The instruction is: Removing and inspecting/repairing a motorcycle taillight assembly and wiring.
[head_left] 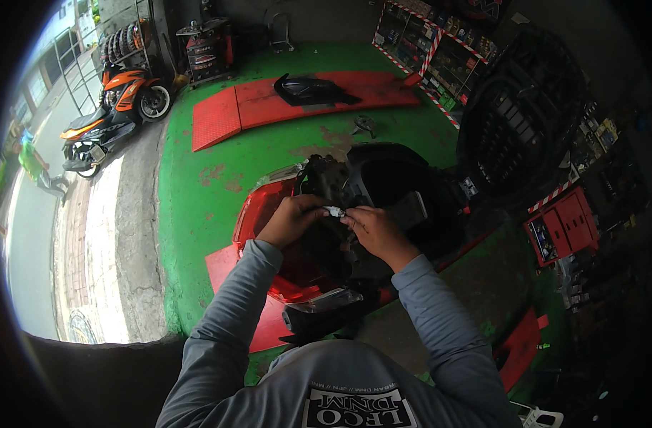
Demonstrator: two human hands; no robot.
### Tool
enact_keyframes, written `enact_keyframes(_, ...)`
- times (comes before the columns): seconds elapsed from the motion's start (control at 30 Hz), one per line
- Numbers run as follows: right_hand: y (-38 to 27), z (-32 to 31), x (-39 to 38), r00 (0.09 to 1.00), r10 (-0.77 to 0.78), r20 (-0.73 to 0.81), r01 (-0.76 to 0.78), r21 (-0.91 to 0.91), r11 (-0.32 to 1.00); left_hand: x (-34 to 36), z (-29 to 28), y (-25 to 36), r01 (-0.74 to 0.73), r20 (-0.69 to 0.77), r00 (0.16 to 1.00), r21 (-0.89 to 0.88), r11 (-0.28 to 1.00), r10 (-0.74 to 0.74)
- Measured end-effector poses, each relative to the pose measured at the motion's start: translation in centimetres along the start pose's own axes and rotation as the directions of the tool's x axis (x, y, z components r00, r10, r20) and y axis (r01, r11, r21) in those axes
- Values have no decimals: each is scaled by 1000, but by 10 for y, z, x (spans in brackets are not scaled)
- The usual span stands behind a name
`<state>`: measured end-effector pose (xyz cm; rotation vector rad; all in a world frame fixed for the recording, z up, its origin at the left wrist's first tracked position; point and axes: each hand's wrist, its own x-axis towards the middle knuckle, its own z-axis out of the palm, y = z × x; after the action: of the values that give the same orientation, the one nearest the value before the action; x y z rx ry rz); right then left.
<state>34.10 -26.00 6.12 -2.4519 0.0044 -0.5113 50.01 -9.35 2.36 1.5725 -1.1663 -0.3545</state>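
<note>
In the centre of the head view, both of my hands meet at a small white plastic piece (334, 212), which looks like a connector. My left hand (294, 221) pinches its left end and my right hand (374, 232) its right end. They are over the opened rear of a scooter, among dark brackets and parts (327, 175). The red tail light housing (261, 200) curves around on the left. A black storage bucket (383, 164) lies beyond my right hand, and the raised black seat (511, 121) stands at the right.
Red ramps (222, 118) on the green floor (194, 185), one bearing a black panel (308, 89). An orange scooter (112, 107) stands at the left; a person in green (33, 160) is out on the street. Shelves (429, 50) and a red toolbox (572, 225) line the right.
</note>
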Motion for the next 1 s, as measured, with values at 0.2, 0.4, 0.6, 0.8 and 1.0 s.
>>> enact_keyframes(0.2,4,1,2,1000,-7,-5,7,-14,1000,2,0,-6,-40,37,999,2,999,40)
enact_keyframes(0.4,5,5,6,999,27,26,-31,137,990,0,2,-9,4,28,1000,-61,998,-3)
enact_keyframes(0.6,-3,11,7,996,61,-63,-55,93,994,-4,2,-12,-35,-35,999,-57,998,33)
enact_keyframes(0.8,-21,-12,-29,999,-44,-18,44,7,999,-12,-3,-1,-34,-82,996,-47,998,30)
enact_keyframes(1.0,-3,5,-49,968,-199,150,223,-161,961,-20,-4,14,-66,-26,997,191,979,73)
